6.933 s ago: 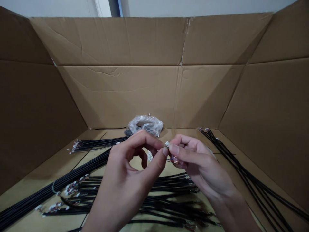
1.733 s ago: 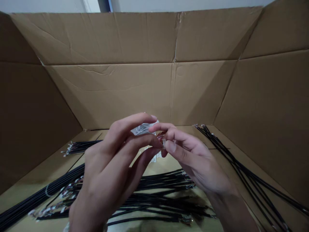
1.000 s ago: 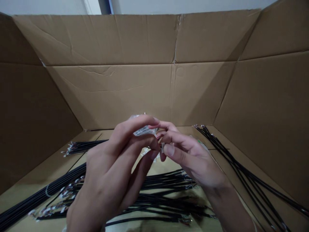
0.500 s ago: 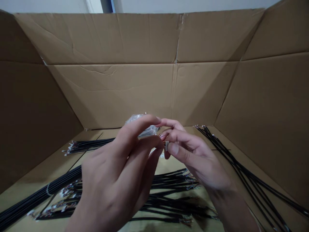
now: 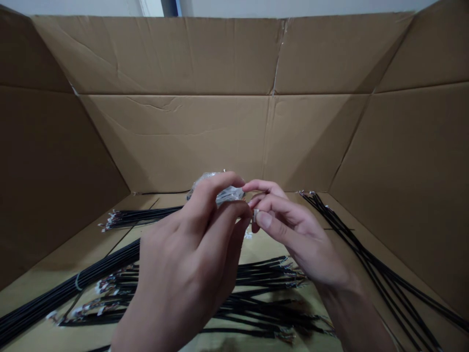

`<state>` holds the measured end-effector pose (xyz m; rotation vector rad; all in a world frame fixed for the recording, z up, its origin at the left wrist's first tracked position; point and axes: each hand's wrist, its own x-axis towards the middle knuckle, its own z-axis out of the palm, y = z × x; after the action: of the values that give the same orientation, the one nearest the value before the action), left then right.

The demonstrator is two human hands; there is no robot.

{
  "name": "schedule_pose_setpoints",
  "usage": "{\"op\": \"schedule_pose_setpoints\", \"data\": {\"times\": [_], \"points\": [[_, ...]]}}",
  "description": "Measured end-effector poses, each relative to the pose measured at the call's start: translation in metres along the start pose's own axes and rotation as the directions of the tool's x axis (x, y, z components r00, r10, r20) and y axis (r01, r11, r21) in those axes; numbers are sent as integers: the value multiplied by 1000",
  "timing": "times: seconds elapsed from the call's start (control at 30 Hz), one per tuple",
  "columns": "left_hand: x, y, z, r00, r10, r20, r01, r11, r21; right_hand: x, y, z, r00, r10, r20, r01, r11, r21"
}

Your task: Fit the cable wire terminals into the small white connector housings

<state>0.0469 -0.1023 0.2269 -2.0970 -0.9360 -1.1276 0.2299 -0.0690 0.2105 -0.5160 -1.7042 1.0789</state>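
Just then both my hands were up together over the middle of the carton (image 5: 176,137), working at close quarters. My right hand (image 5: 296,239) was closed to a pinch, thumb and forefinger gripping a small white connector (image 5: 255,214), which sat right at the tips of that pinch, with my left hand's fingertips just beside it. My left hand (image 5: 183,259) was curled closed, its fingers reaching toward the connector, but they hid whatever they held, so I could not tell exactly what was in them. A part that small seemed to call for firm pressure from the pads alone, with both hands braced close together so that neither could twist it, and with the fingers kept clear of the spot I needed to see. Directly beyond my fingertips lay a clear plastic bag (image 5: 230,194). Past my left hand ran a black wire bundle (image 5: 142,216), and below it, toward my left, lay a thicker bundle (image 5: 66,293) with a green tie (image 5: 77,282). Loose black wires (image 5: 264,308) spread out beneath my hands, and another bundle (image 5: 370,259) slanted away to the right of my right hand.
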Motion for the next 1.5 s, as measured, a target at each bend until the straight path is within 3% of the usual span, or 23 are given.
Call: {"op": "schedule_pose_setpoints", "data": {"times": [0.5,0.77,1.0,1.17,1.5], "points": [[1,2,-2,999,-24,29,23,998,61,0,1,0,1000,-25,1,25,994,-103],[0,6,-4,997,-72,25,70,995,75,5,15,1,996,33,78,-48,977,208],[0,5,-4,997,-78,24,77,996,46,7,21,2,992,49,115,-78,961,266],[0,6,-5,997,-76,15,74,992,98,6,17,1,994,66,86,-82,976,200],[-2,4,-1,995,-78,60,69,988,138,1,5,8,999,-5,-37,0,988,-155]]}}
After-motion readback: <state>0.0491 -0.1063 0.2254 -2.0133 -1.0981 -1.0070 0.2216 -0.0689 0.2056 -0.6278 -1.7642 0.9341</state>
